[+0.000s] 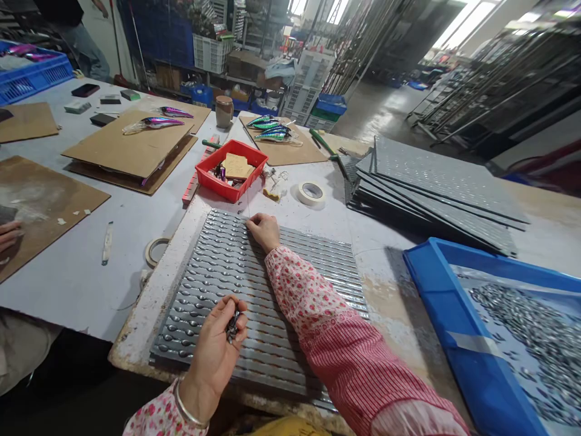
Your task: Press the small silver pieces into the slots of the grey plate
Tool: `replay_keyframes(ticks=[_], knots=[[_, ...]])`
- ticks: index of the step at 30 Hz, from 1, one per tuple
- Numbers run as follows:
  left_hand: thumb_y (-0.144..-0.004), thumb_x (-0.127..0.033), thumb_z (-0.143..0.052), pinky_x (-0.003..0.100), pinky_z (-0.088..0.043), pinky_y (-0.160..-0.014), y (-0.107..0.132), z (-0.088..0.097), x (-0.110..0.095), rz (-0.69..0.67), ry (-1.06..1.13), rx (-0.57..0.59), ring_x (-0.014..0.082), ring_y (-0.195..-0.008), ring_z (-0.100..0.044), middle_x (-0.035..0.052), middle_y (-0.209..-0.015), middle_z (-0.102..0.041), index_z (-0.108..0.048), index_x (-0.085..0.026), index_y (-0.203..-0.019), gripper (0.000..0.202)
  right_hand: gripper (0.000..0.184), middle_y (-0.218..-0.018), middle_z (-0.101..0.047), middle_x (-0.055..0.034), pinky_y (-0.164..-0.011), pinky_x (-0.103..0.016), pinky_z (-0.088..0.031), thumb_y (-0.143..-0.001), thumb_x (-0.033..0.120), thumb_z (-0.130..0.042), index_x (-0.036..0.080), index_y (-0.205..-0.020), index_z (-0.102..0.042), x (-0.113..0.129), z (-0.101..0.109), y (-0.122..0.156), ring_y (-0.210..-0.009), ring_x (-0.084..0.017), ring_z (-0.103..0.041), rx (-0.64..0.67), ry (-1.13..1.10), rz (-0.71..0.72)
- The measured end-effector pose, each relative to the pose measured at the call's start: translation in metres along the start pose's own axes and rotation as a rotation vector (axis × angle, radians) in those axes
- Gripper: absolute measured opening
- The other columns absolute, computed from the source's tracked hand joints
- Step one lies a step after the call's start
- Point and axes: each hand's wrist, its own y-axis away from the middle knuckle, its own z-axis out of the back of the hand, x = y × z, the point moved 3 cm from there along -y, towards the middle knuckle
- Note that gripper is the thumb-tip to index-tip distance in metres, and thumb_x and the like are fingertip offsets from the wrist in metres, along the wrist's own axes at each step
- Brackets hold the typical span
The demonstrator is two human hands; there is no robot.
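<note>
A grey board (265, 330) with raised parallel ridges lies before me on the table. Small shiny teardrop-shaped metal pieces (197, 306) sit in rows across its left part, while the grooves at right look bare. My left hand (212, 345) is palm up over the near part of the board, its fingers curled round several small dark shiny pieces (232, 327). At the board's far edge, my right hand (265, 231) has its thumb and fingers pinched together against a row. Whatever lies between those fingertips is hidden.
Right of the board stands a blue tray (447, 327) of loose shiny pieces; behind it is a stack of grey boards (436, 181). Beyond my board are a red bin (231, 169) and a tape roll (311, 192). Another person's hand (9, 235) shows at far left.
</note>
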Motion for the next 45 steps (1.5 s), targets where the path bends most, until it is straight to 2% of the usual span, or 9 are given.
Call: replay_keyframes(ticks=[9,11,13,15,17,25,34,41,45], knots=[[-0.062,-0.019,-0.076,0.011,-0.034,-0.040,-0.002,0.000,-0.002,-0.084,0.041,0.028,0.0029,-0.052,-0.043,0.0028,-0.072,-0.057,-0.067,-0.010,-0.081,0.024,0.012,-0.077,-0.061,-0.0041,-0.079,-0.032,-0.037,-0.075,0.028,-0.058,0.017,-0.072,-0.063,0.012,0.011,0.013,-0.080,-0.018,-0.049,0.005,-0.034,0.073],[-0.063,-0.022,-0.076,0.011,-0.034,-0.040,-0.003,0.001,-0.004,-0.100,0.041,0.019,0.0027,-0.051,-0.042,0.0022,-0.070,-0.057,-0.066,-0.010,-0.083,0.026,0.015,-0.072,-0.059,-0.0020,-0.071,-0.028,-0.039,-0.076,0.030,-0.058,0.016,-0.072,-0.061,0.021,0.022,0.034,-0.071,-0.015,-0.049,0.149,-0.268,0.169],[-0.064,-0.024,-0.075,0.011,-0.033,-0.040,-0.004,0.000,-0.005,-0.125,0.036,0.013,0.0024,-0.050,-0.041,0.0012,-0.069,-0.056,-0.064,-0.011,-0.084,0.026,0.020,-0.067,-0.057,-0.0001,-0.060,-0.025,-0.038,-0.078,0.036,-0.058,0.016,-0.074,-0.061,0.032,0.034,0.063,-0.062,-0.012,-0.048,0.432,-0.489,0.258],[-0.065,-0.026,-0.075,0.012,-0.031,-0.040,-0.004,-0.001,-0.006,-0.156,0.025,0.012,0.0021,-0.049,-0.040,0.0001,-0.067,-0.056,-0.062,-0.012,-0.082,0.026,0.022,-0.068,-0.058,-0.0003,-0.058,-0.024,-0.037,-0.078,0.038,-0.061,0.016,-0.076,-0.063,0.042,0.046,0.094,-0.062,-0.012,-0.048,0.671,-0.567,0.351],[-0.064,-0.028,-0.075,0.012,-0.030,-0.040,-0.004,-0.003,-0.006,-0.187,0.007,0.012,0.0021,-0.047,-0.040,-0.0008,-0.067,-0.055,-0.059,-0.014,-0.080,0.027,0.022,-0.071,-0.060,-0.0012,-0.061,-0.024,-0.039,-0.077,0.039,-0.063,0.017,-0.077,-0.064,0.048,0.056,0.117,-0.066,-0.012,-0.050,0.748,-0.550,0.424],[-0.067,-0.036,-0.072,0.014,-0.026,-0.040,-0.004,-0.001,-0.001,-0.284,-0.166,-0.023,0.0032,-0.045,-0.039,-0.0036,-0.061,-0.053,-0.053,-0.017,-0.079,0.029,0.026,-0.067,-0.059,-0.0005,-0.056,-0.022,-0.038,-0.081,0.040,-0.060,0.016,-0.074,-0.065,0.050,0.055,0.132,-0.061,-0.010,-0.050,0.770,-0.425,0.466],[-0.065,-0.031,-0.073,0.013,-0.025,-0.040,-0.002,0.002,-0.002,-0.165,-0.097,-0.002,0.0017,-0.046,-0.037,0.0008,-0.068,-0.057,-0.058,-0.013,-0.077,0.027,0.024,-0.067,-0.056,-0.0004,-0.057,-0.024,-0.036,-0.082,0.038,-0.057,0.016,-0.072,-0.059,0.046,0.055,0.126,-0.062,-0.012,-0.047,0.651,-0.491,0.396],[-0.066,-0.029,-0.073,0.013,-0.022,-0.039,-0.004,0.004,0.002,-0.214,-0.134,-0.021,0.0013,-0.045,-0.034,-0.0004,-0.063,-0.055,-0.057,-0.013,-0.077,0.025,0.020,-0.067,-0.058,-0.0016,-0.058,-0.025,-0.037,-0.080,0.034,-0.060,0.018,-0.069,-0.060,0.043,0.058,0.134,-0.063,-0.013,-0.048,0.708,-0.469,0.417],[-0.070,-0.029,-0.069,0.014,-0.032,-0.045,-0.001,0.003,0.001,-0.195,-0.085,-0.046,0.0033,-0.052,-0.043,0.0043,-0.075,-0.060,-0.062,-0.012,-0.085,0.024,0.023,-0.065,-0.058,-0.0011,-0.058,-0.024,-0.038,-0.078,0.038,-0.060,0.017,-0.070,-0.061,0.036,0.050,0.110,-0.062,-0.013,-0.049,0.672,-0.553,0.314]])
